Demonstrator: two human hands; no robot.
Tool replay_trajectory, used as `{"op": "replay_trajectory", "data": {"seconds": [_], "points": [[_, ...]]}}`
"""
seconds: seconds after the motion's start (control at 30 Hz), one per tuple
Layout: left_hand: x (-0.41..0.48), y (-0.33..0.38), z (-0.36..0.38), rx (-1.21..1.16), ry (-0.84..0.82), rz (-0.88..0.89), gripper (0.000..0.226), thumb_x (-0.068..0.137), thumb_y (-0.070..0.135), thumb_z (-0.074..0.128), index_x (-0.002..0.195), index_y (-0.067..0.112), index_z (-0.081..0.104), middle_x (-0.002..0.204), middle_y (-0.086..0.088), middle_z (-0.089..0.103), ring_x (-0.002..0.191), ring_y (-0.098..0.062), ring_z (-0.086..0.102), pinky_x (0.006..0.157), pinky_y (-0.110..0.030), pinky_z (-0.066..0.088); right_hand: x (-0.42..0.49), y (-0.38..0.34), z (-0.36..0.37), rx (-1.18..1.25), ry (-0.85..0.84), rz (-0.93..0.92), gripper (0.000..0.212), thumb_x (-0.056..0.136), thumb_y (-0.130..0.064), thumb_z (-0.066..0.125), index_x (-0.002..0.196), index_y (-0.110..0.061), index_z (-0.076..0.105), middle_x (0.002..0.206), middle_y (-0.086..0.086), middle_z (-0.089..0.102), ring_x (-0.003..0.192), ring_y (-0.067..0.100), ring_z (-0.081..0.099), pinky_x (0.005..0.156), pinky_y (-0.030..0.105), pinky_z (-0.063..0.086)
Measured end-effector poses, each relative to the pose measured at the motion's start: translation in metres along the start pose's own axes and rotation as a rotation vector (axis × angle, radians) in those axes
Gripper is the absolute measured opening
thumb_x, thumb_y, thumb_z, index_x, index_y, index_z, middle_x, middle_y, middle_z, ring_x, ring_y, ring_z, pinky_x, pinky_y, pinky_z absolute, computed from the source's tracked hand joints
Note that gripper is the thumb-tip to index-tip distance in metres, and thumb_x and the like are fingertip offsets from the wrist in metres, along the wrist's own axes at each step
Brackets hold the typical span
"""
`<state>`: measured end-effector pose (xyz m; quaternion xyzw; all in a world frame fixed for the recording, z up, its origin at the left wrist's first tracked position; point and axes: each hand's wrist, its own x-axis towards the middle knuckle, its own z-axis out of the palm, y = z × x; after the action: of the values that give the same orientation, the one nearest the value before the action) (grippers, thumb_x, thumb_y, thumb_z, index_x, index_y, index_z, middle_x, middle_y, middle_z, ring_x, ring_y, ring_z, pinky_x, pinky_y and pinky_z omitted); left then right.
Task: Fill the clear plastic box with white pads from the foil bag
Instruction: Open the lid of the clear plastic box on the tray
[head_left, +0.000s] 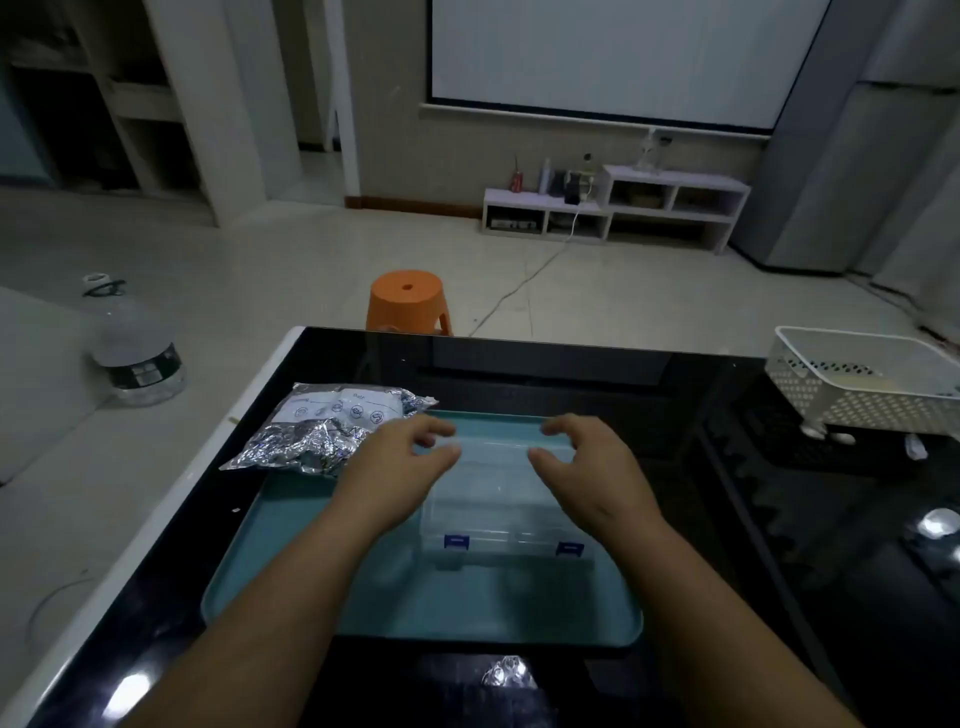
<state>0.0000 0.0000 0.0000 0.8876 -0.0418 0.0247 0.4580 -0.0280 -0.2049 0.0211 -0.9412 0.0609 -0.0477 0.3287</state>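
Clear plastic box (498, 499) sits mid teal tray (467, 608), likely light, stiff and slick, best held by its short sides; foil bag (317, 436) lies at ten o'clock; left hand (400, 467) and right hand (587, 467) hover above, fingers loosely curled, holding nothing

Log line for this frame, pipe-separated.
left hand: curled over clear box, contact unclear | right hand: same | clear box: on teal tray, looks empty | foil bag: beside left hand
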Motion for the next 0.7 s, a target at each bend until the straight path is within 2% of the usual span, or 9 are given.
{"op": "replay_trajectory", "data": {"seconds": [0.07,0.13,0.2,0.27,0.37,0.43,0.57,0.7], "points": [[0.001,-0.003,0.001,0.147,-0.107,-0.099,0.021,0.083,0.042,0.067,0.103,0.037,0.067,0.102,0.004,0.065,0.091,-0.015,0.062,0.090,-0.032,0.049,0.004,0.007,-0.001,-0.329,-0.119,0.167,0.050,0.092,-0.040,0.054,0.140,-0.028,0.044,0.140,0.006,0.044,0.123,0.028,0.048,0.100,0.042,0.044],[-0.002,-0.009,0.005,0.252,-0.225,-0.164,0.032,0.082,0.043,0.067,0.113,0.037,0.065,0.100,0.003,0.060,0.094,-0.017,0.061,0.088,-0.029,0.047,0.005,0.017,-0.001,-0.468,-0.279,0.320,0.058,0.091,-0.034,0.051,0.146,-0.031,0.033,0.141,0.012,0.041,0.121,0.034,0.048,0.098,0.045,0.045],[-0.004,-0.011,0.009,0.291,-0.313,-0.176,0.043,0.082,0.042,0.067,0.124,0.039,0.060,0.107,-0.001,0.059,0.098,-0.019,0.059,0.086,-0.026,0.044,0.005,0.019,0.003,-0.432,-0.397,0.363,0.061,0.091,-0.028,0.050,0.148,-0.032,0.029,0.141,0.014,0.039,0.117,0.034,0.051,0.096,0.044,0.047],[-0.006,-0.012,0.011,0.306,-0.394,-0.181,0.055,0.080,0.040,0.070,0.132,0.042,0.053,0.126,-0.003,0.058,0.106,-0.018,0.057,0.088,-0.024,0.043,0.008,0.020,0.007,-0.398,-0.452,0.351,0.064,0.091,-0.025,0.053,0.149,-0.035,0.028,0.144,0.015,0.034,0.117,0.034,0.051,0.097,0.042,0.048],[-0.007,-0.018,0.017,0.333,-0.449,-0.154,0.066,0.076,0.036,0.076,0.136,0.042,0.049,0.142,0.001,0.051,0.125,-0.017,0.051,0.100,-0.025,0.040,0.013,0.022,0.008,-0.378,-0.479,0.349,0.070,0.090,-0.019,0.059,0.150,-0.038,0.029,0.147,0.014,0.027,0.119,0.034,0.050,0.100,0.041,0.049],[-0.007,-0.019,0.018,0.282,-0.426,-0.157,0.064,0.075,0.031,0.077,0.133,0.042,0.052,0.139,-0.002,0.054,0.118,-0.018,0.055,0.097,-0.024,0.043,0.014,0.024,0.008,-0.371,-0.479,0.353,0.072,0.089,-0.017,0.064,0.149,-0.040,0.032,0.148,0.012,0.026,0.121,0.033,0.049,0.100,0.039,0.048],[-0.005,-0.020,0.020,0.181,-0.378,-0.193,0.055,0.078,0.023,0.075,0.128,0.041,0.059,0.126,-0.010,0.057,0.086,-0.016,0.056,0.079,-0.020,0.044,0.015,0.026,0.006,-0.359,-0.460,0.339,0.075,0.086,-0.017,0.071,0.147,-0.041,0.035,0.148,0.010,0.027,0.123,0.031,0.048,0.100,0.039,0.046],[-0.005,-0.022,0.022,0.162,-0.366,-0.179,0.057,0.076,0.020,0.076,0.126,0.040,0.060,0.105,-0.006,0.056,0.076,-0.013,0.055,0.072,-0.019,0.043,0.016,0.026,0.008,-0.332,-0.451,0.344,0.077,0.085,-0.014,0.072,0.147,-0.041,0.036,0.148,0.010,0.025,0.121,0.030,0.048,0.097,0.037,0.047]]}}
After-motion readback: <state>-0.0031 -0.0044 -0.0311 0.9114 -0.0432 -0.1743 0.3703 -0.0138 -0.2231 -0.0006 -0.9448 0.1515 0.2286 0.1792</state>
